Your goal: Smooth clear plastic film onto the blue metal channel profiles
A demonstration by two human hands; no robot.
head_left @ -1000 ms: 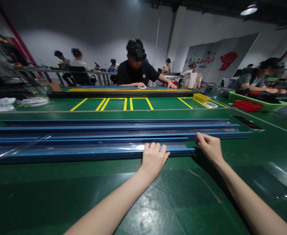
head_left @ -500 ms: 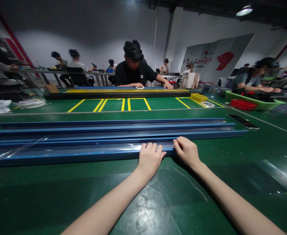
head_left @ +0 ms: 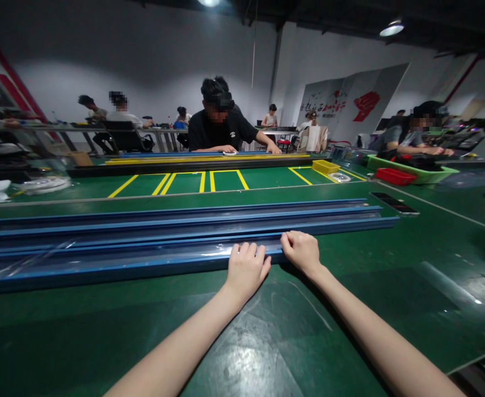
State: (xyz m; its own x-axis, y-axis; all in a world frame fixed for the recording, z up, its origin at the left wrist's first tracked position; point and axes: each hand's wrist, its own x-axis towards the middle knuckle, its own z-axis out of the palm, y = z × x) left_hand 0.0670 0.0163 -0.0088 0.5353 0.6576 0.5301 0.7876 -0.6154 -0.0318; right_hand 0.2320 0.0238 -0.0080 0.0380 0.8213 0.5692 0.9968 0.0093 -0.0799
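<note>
A long blue plastic channel (head_left: 134,258) lies nearest to me, with clear film (head_left: 201,249) shining inside its trough. My left hand (head_left: 246,267) rests over its near wall close to the right end, fingers curled round the edge into the trough. Just to the right, my right hand (head_left: 302,251) is closed in a fist at the channel's end; whatever its fingertips pinch is hidden behind the knuckles. Two more blue channels (head_left: 337,226) lie parallel behind, touching or almost touching the front one. A crumpled clear strip (head_left: 31,262) crosses the front channel on the left.
A phone (head_left: 394,203) lies right of the channels. Farther back are a yellow tray (head_left: 325,167), a red tray (head_left: 395,176) and a green bin (head_left: 428,171). Across the green table (head_left: 163,331), a person in black (head_left: 225,129) handles long rails. Clear sheets (head_left: 408,298) lie flat nearby.
The whole view has shifted slightly, so the hands and channels appear a little farther left. Both hands keep the same place and pose on the front channel.
</note>
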